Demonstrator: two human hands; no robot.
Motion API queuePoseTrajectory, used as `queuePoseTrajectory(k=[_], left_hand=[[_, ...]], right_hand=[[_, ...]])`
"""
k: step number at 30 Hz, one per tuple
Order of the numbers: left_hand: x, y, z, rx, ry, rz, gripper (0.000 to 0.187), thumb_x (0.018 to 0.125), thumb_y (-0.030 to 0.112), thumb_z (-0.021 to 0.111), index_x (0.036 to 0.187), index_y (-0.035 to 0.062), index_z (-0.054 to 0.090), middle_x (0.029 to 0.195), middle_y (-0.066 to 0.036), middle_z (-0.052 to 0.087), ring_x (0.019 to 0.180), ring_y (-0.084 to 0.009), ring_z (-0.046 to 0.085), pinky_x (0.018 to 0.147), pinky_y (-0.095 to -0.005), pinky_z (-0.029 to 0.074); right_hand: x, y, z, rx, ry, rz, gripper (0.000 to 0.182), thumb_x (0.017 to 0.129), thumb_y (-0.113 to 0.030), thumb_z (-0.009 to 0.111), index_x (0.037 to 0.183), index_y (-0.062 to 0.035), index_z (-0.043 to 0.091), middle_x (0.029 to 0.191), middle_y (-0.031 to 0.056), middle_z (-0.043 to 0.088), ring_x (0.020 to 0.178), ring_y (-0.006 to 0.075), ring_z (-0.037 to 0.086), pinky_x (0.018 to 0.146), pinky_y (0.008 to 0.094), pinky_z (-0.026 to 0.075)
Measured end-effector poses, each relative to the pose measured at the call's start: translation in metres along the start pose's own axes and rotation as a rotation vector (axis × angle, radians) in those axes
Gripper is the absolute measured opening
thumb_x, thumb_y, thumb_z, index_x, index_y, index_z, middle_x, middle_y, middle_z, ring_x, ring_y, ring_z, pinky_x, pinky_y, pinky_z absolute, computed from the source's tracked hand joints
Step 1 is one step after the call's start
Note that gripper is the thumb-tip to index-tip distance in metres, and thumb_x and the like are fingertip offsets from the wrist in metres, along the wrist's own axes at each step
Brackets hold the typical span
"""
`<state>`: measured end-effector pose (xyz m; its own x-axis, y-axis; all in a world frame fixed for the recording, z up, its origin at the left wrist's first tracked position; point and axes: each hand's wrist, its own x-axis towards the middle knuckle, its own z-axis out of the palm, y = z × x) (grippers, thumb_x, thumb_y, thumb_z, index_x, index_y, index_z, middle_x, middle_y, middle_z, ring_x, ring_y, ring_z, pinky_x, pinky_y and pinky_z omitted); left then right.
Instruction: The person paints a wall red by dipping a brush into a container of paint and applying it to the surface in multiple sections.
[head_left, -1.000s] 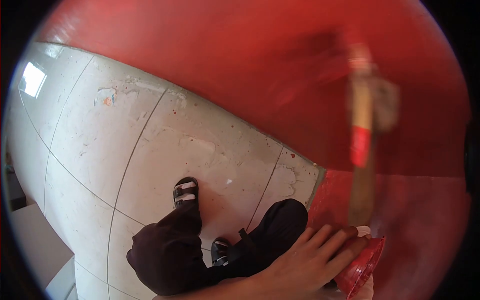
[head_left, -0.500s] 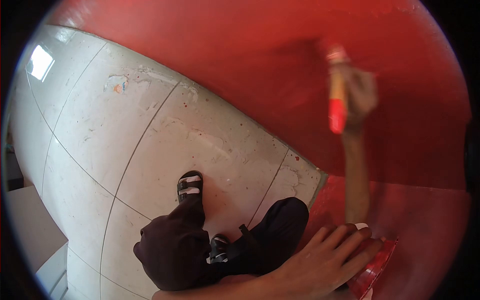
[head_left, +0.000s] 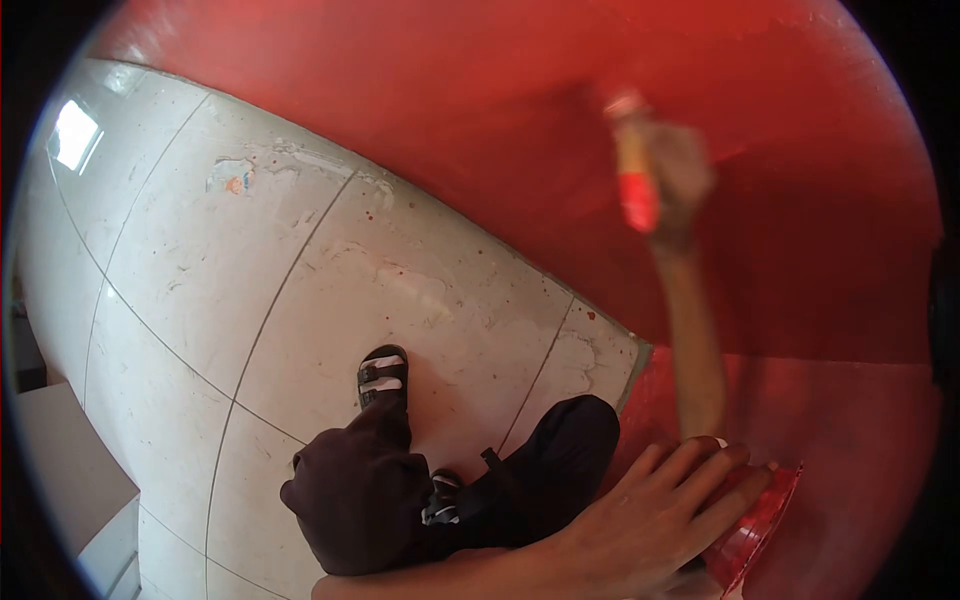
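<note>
My right hand [head_left: 682, 170] is closed around a paintbrush [head_left: 638, 195] with a yellow and red handle. Its bristle end points up against the red wall [head_left: 480, 120], where motion blurs both brush and hand. Lower down, my left hand [head_left: 650, 515] lies over the top of a paint container [head_left: 757, 530] coated in red, its fingers bent across the rim. My left hand and the frame's edge hide much of the container, and what is inside cannot be made out.
A pale tiled floor [head_left: 330, 300] with red drips and scuffs meets the wall along a slanting edge. My legs in dark trousers [head_left: 365, 490] and a sandalled foot [head_left: 383, 372] are below. A grey box-like piece [head_left: 75, 450] stands at the far left. Another red surface adjoins at lower right.
My right hand has moved the paintbrush left and slightly up along the red wall. My left hand stays on the paint container, with only a slight shift.
</note>
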<state>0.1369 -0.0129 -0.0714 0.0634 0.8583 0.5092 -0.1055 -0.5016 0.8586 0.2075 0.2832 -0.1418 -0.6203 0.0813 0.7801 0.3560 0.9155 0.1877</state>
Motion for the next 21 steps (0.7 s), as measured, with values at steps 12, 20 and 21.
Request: queuePoseTrajectory(k=[12,20,21], left_hand=[[-0.003,-0.01,0.036,0.097,0.06,0.096,0.068,0.068,0.019,0.072,0.131,0.0096,0.048,0.113,-0.011,0.052,0.105,-0.0294,0.05,0.086,-0.0442,0.039],[0.002,-0.003,0.02,0.041,-0.151,-0.03,0.062,0.081,0.016,0.055,0.138,0.0,0.039,0.129,-0.016,0.045,0.116,-0.0308,0.045,0.093,-0.0424,0.038],[0.002,-0.003,0.02,0.026,-0.167,-0.02,0.062,0.08,0.016,0.055,0.138,-0.0002,0.039,0.129,-0.016,0.045,0.117,-0.0309,0.045,0.093,-0.0424,0.038]], right_hand=[[-0.133,-0.054,0.055,0.126,-0.452,0.09,0.016,0.085,-0.015,0.061,0.099,-0.0136,0.07,0.089,0.0028,0.065,0.074,0.0194,0.061,0.057,0.0329,0.05],[0.038,0.018,-0.086,-0.39,0.335,-0.092,0.022,0.085,-0.018,0.062,0.101,-0.0056,0.072,0.084,0.0095,0.066,0.071,0.0282,0.059,0.061,0.0369,0.045],[0.027,0.017,-0.081,-0.416,0.276,-0.108,0.021,0.085,-0.019,0.062,0.1,-0.0078,0.071,0.083,0.0078,0.065,0.071,0.0261,0.058,0.059,0.036,0.045]])
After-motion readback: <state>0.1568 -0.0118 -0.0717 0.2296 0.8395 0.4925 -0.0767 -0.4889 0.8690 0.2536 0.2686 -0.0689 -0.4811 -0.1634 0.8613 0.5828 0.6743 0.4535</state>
